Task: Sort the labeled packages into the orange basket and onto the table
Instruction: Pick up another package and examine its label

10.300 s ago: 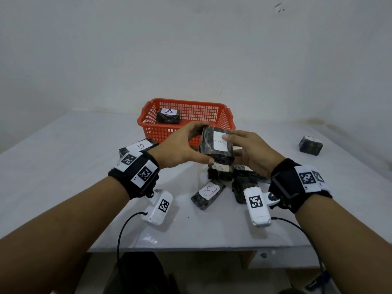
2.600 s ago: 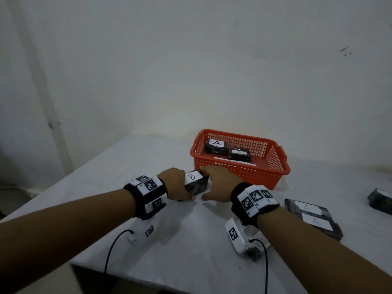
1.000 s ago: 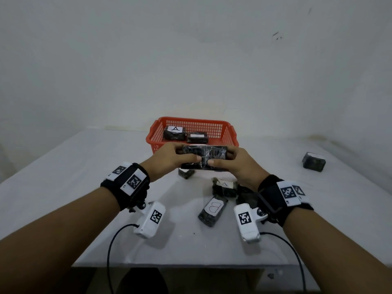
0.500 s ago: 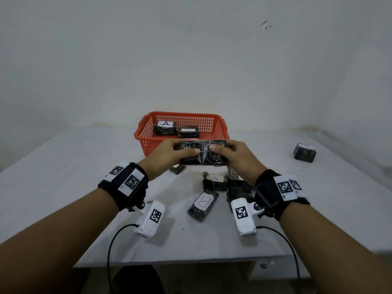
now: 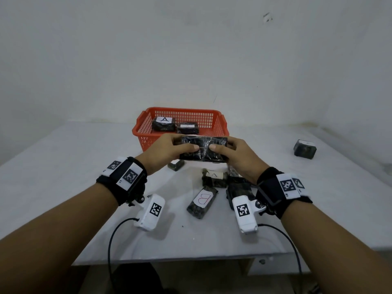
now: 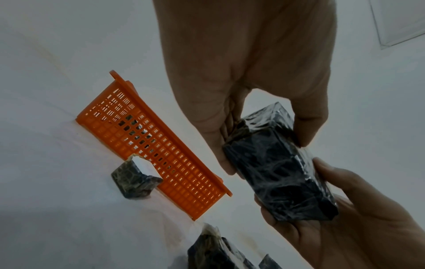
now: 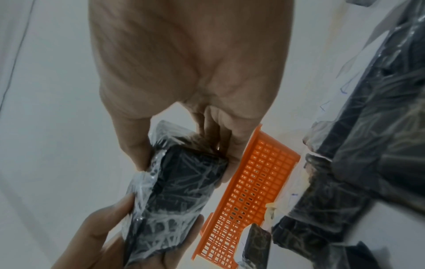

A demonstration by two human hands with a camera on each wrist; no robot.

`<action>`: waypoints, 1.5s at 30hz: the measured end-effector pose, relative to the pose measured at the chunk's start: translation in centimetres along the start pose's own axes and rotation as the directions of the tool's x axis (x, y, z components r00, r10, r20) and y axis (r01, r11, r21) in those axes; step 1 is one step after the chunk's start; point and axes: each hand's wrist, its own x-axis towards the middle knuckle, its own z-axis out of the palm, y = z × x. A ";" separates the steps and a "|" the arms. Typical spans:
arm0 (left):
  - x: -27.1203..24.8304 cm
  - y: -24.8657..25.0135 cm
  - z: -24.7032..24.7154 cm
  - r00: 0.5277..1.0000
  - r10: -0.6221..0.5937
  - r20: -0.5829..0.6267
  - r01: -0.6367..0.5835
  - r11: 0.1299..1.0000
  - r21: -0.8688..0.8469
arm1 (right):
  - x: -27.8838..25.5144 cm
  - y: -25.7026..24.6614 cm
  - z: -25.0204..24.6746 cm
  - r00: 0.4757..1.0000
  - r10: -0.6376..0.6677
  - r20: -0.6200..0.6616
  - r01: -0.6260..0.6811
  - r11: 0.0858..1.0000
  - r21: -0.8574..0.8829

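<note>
Package [image 5: 203, 151]: dark block in shiny wrap, looks stiff and slippery.
Left hand [image 5: 163, 153]: pinches its left end.
Right hand [image 5: 238, 159]: pinches its right end.
Best hold: both short ends.

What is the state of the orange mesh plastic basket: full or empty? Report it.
Partly filled: the orange mesh plastic basket holds two dark wrapped packages, with floor space left.

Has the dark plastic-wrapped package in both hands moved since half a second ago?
No clear move. The dark plastic-wrapped package is still held level by the left hand and right hand, just in front of the orange basket.
</note>
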 end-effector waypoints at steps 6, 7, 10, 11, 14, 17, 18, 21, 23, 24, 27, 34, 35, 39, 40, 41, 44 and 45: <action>0.0 -0.2 -0.1 1.000 -0.020 -0.005 0.020 1.000 0.015 | -0.2 0.2 -0.4 0.994 0.048 0.097 -0.050 0.999 0.013; 0.0 -0.2 -0.2 1.000 -0.018 -0.005 0.019 1.000 0.012 | -0.3 0.2 -0.5 0.993 0.052 0.105 -0.051 0.999 -0.007; -0.2 -0.2 -0.3 0.999 -0.030 0.041 0.031 1.000 -0.006 | -0.4 0.2 -0.8 0.995 0.048 0.092 -0.045 0.998 -0.036; -0.2 -0.1 -0.3 0.998 -0.037 0.051 0.036 0.999 0.017 | -0.4 0.2 -0.8 0.995 0.055 0.080 -0.052 0.998 -0.034; -0.3 0.2 -0.3 1.000 -0.027 0.009 0.026 0.991 0.129 | -0.5 -0.1 -0.4 0.994 0.100 0.052 -0.100 0.995 -0.012; -0.2 0.4 -0.2 0.999 -0.010 -0.053 0.017 0.990 0.142 | -0.9 -0.7 -0.1 0.976 0.195 0.101 -0.202 0.977 0.063; -0.2 0.4 -0.1 0.998 -0.004 -0.062 0.013 0.989 0.146 | -1.0 -0.8 -0.1 0.966 0.234 0.108 -0.243 0.967 0.078; -0.2 0.2 -0.2 0.998 0.013 -0.057 -0.002 0.982 0.189 | -1.2 -0.9 -0.2 0.947 0.301 0.114 -0.315 0.939 0.141; -0.3 0.1 -0.3 0.999 0.021 -0.050 -0.009 0.975 0.223 | -1.1 -0.8 -0.2 0.949 0.298 0.100 -0.313 0.927 0.205; -0.4 0.2 -0.3 0.999 0.025 -0.045 -0.014 0.973 0.229 | -1.1 -0.7 -0.1 0.954 0.288 0.082 -0.299 0.927 0.227; -0.6 0.2 0.3 0.999 -0.013 -0.039 0.020 0.985 0.172 | -1.0 -0.6 -0.2 0.972 0.234 0.005 -0.227 0.941 0.251; -0.8 0.4 1.5 0.994 -0.026 -0.104 0.039 0.992 0.121 | -1.2 -0.5 -0.3 0.982 0.187 -0.008 -0.180 0.957 0.226; -0.7 0.4 1.6 0.993 -0.017 -0.116 0.032 0.991 0.133 | -1.2 -0.6 -0.2 0.981 0.193 -0.003 -0.187 0.957 0.221; -0.6 0.3 1.9 0.996 -0.012 -0.088 0.022 0.993 0.116 | -1.3 -0.9 0.1 0.982 0.183 -0.050 -0.166 0.958 0.234; -0.6 0.1 1.9 0.997 -0.024 -0.076 0.030 0.996 0.087 | -1.3 -0.9 0.1 0.982 0.178 -0.064 -0.157 0.957 0.243; -0.7 0.0 1.9 0.997 -0.035 -0.061 0.038 0.998 0.044 | -1.2 -0.8 0.0 0.982 0.175 -0.074 -0.152 0.958 0.245; -0.7 -0.2 1.9 0.997 -0.049 -0.059 0.048 0.999 -0.018 | -1.3 -0.6 -0.2 0.982 0.184 -0.049 -0.170 0.963 0.208; -0.8 -0.2 1.8 0.996 -0.047 -0.076 0.046 0.999 -0.008 | -1.4 -0.5 -0.2 0.982 0.187 -0.024 -0.178 0.962 0.206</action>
